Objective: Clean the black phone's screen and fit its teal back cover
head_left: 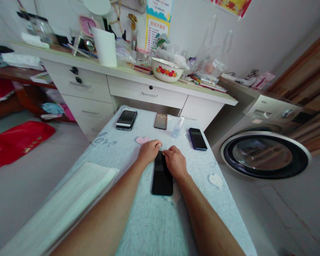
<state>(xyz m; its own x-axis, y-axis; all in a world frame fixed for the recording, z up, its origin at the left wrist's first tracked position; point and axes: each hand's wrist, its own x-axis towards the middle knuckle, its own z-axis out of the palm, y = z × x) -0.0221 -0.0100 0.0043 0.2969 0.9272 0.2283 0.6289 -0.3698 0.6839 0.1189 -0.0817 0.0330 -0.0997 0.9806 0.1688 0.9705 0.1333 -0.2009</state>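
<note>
A black phone (162, 177) lies flat on the cloth-covered table (152, 227) with its screen up. My left hand (149, 151) is at its upper left corner, fingers closed in a pinch; what they hold is too small to make out. At the upper right edge of the phone, my right hand (175, 161) has its fingers bent together, and their tips hide anything between them. Beyond my hands a phone case (160, 121) lies flat beside a clear spray bottle (177, 128), which stands upright. Another phone (197, 139) rests at the right edge.
Stacked phones (126, 119) lie at the table's far left corner. A long pale folded sheet (69, 202) lies along the left side. Behind the table stands a white desk (149, 91) with a flowered bowl (167, 70). A washing machine (256, 124) is on the right.
</note>
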